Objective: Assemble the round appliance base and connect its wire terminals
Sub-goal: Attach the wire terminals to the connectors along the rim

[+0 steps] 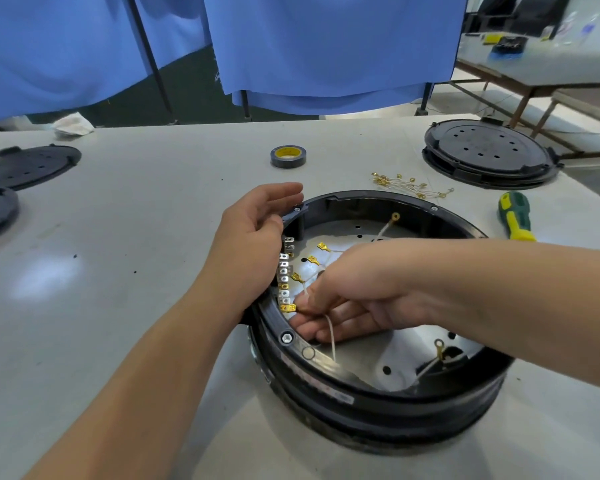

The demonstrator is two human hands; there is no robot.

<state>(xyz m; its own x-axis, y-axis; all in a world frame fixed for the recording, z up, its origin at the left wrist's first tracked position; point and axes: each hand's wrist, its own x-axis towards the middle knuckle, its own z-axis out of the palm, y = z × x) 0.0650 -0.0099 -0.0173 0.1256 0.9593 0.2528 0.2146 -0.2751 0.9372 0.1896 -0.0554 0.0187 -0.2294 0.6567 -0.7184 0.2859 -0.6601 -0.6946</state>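
Note:
The round black appliance base (378,403) lies open on the white table, its metal floor showing. A strip of silver terminal tabs (284,271) runs along its inner left wall. My left hand (253,237) rests against the outside of the left rim, fingers loosely extended over the edge. My right hand (347,299) reaches inside and pinches a white wire with a gold terminal (288,308) at the lowest tab. Other white wires with gold spade ends (314,260) lie loose on the floor, and a ring terminal (439,344) sits at the near right.
A roll of black tape (288,156) stands behind the base. A heap of spare gold-ended wires (409,187) and a green-yellow screwdriver (515,216) lie to the right. Black round covers sit at far right (489,150) and far left (25,166). Blue curtains hang behind.

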